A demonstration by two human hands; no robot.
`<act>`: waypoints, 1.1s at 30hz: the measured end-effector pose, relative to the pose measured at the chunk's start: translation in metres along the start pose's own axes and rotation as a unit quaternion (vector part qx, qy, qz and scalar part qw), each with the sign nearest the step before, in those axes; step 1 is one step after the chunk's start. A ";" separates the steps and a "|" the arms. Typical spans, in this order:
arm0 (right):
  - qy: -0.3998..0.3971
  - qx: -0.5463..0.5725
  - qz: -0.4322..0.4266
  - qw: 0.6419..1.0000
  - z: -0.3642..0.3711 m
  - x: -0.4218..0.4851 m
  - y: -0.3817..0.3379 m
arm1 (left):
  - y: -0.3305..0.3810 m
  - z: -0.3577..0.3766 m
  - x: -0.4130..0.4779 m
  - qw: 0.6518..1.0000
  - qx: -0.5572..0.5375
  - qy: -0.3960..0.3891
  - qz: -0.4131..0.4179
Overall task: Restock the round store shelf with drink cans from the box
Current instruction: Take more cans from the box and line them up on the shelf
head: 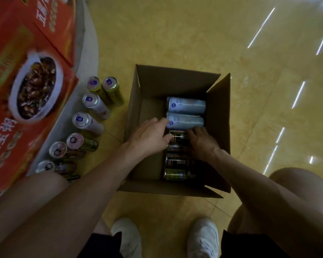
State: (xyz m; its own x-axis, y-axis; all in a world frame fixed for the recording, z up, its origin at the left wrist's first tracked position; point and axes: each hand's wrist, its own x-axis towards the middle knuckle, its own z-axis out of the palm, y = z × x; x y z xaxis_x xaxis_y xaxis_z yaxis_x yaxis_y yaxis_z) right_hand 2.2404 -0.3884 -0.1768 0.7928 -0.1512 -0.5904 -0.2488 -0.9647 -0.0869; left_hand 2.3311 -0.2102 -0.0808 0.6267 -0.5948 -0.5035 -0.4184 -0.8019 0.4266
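Note:
An open cardboard box (149, 84) sits on the floor in front of me. Inside it, two white cans (186, 105) lie on their sides at the far end, with several dark cans (175, 162) lying in a row nearer to me. My left hand (149, 135) reaches in with fairly straight fingers that touch the end of the nearer white can (188, 122). My right hand (203, 144) curls its fingers over a dark can (178, 135) between the two hands. Several cans (90, 100) stand in a curved row along the round shelf's grey base (88, 53) at the left.
Red printed cartons (26, 86) are stacked on the round shelf at the left, overhanging the standing cans. The box's left half shows bare cardboard. My knees and white shoes (126, 237) are close behind the box. Glossy yellow floor tiles (268, 108) stretch to the right.

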 end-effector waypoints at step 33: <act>0.233 0.322 -0.001 0.918 -0.058 -0.060 -0.055 | 0.009 0.004 0.029 0.793 -0.594 0.115 -0.076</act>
State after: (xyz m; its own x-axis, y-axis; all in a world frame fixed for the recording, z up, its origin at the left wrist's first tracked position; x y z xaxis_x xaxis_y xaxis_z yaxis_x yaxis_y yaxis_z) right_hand 2.2388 -0.3383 -0.0905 0.9080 -0.3702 -0.1962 -0.4058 -0.6607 -0.6316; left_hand 2.3429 -0.2349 -0.0940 0.7711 -0.3611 -0.5244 0.5016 -0.1627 0.8496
